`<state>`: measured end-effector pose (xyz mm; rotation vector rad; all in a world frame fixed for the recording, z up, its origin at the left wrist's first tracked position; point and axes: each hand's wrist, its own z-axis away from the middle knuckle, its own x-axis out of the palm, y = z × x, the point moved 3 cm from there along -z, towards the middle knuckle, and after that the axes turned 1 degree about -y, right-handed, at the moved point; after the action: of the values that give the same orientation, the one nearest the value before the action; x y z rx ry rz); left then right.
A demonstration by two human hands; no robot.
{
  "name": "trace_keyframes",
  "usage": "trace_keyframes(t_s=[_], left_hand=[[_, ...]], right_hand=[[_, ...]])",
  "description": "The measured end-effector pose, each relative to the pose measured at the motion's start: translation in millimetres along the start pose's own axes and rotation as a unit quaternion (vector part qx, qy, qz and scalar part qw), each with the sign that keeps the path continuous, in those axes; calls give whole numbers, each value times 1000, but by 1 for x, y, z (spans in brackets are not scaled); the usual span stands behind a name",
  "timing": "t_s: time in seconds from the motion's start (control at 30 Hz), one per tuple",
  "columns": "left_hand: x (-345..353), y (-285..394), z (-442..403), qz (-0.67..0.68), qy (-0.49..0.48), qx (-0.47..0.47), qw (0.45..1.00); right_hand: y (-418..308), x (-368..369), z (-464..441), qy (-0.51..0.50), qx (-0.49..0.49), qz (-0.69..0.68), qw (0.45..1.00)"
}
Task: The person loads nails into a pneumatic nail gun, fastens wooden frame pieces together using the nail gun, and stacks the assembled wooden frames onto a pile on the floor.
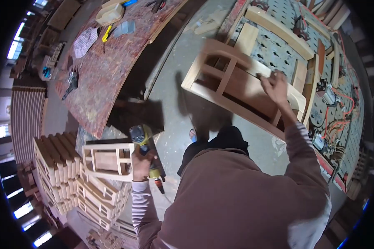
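My left hand (141, 165) is wrapped round a yellow-and-black hand-held power tool (138, 136), whose red part and dark tip point down. The tool is above the floor, beside a pale wooden frame on a stack. On the right, my right hand (276, 86) has its fingers curled over the upper rail of a wooden frame (228, 101). That frame has crossbars and a panel, and it leans at the edge of a perforated metal work table (274, 45). The hand covers part of the rail, and some fingertips are hard to make out.
A stained bench (99, 70) at upper left bears a cloth (85, 42), a yellow-handled tool (107, 33), a wooden box (109, 14) and a dark power tool (72, 83). Stacked wooden frames (99, 193) stand at lower left. Clamps with orange hoses (340, 97) sit on the metal table.
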<state>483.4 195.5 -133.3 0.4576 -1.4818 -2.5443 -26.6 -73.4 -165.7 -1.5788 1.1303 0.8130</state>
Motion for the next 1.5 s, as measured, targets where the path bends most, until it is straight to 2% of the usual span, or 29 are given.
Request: trace_keyframes(t_s=[0.07,0.1,0.17,0.2,0.27,0.33,0.37,0.43,0.5,0.57,0.6,0.7,0.83,0.87,0.93,1.0,1.03,1.17,1.23,1.27,1.33,1.37,1.43,1.5], left_hand=[[-28,3,-31,-10,32,-31,999],[-35,11,-46,-8,21,-30,999],[-53,32,-78,81,106,3,991],[-67,33,-103,65,145,39,987],[-90,50,-155,61,192,105,974],[-112,64,-209,150,169,120,967],[-119,74,-233,170,172,106,964],[-128,96,-275,181,162,83,967],[-120,122,-318,356,-53,173,917],[-185,73,-422,407,-30,108,907],[-181,70,-443,409,-38,93,907],[-168,69,-489,456,-64,83,884],[-164,53,-517,450,37,126,883],[-167,47,-521,452,38,118,883],[-180,38,-526,289,51,98,951],[-181,53,-518,112,56,81,989],[-180,61,-511,110,54,82,989],[-123,113,-450,224,-152,124,955],[-186,51,-494,256,51,22,965],[-179,64,-477,247,45,29,967],[-144,77,-430,293,-88,66,950],[-133,89,-415,284,-96,73,951],[-116,129,-392,122,-82,82,986],[-98,172,-357,-44,-59,88,993]], right_hand=[[-9,7,-22,-84,-18,25,996],[-12,5,-36,-81,-12,33,996],[-11,12,-62,-297,57,25,953],[-4,16,-76,-297,61,31,952],[8,46,-100,-458,-18,75,886],[21,69,-117,-602,-95,111,785],[22,70,-124,-604,-88,112,784],[24,75,-120,-627,-7,47,778],[23,77,-113,-641,82,-17,763],[15,68,-114,-640,109,-19,760],[9,61,-119,-633,118,-20,764],[6,56,-121,-625,148,-24,766],[18,60,-117,-602,131,-37,787],[19,59,-118,-606,135,-33,783],[18,57,-121,-599,140,-50,787],[13,56,-120,-587,145,-75,793],[10,57,-120,-586,147,-77,793],[9,56,-123,-607,129,-7,784],[6,56,-117,-594,137,-34,792],[5,56,-113,-583,142,-54,798],[2,50,-106,-558,151,-93,811],[-4,45,-104,-562,151,-86,809],[-16,41,-93,-559,160,-94,808],[-17,43,-82,-480,163,-74,859]])
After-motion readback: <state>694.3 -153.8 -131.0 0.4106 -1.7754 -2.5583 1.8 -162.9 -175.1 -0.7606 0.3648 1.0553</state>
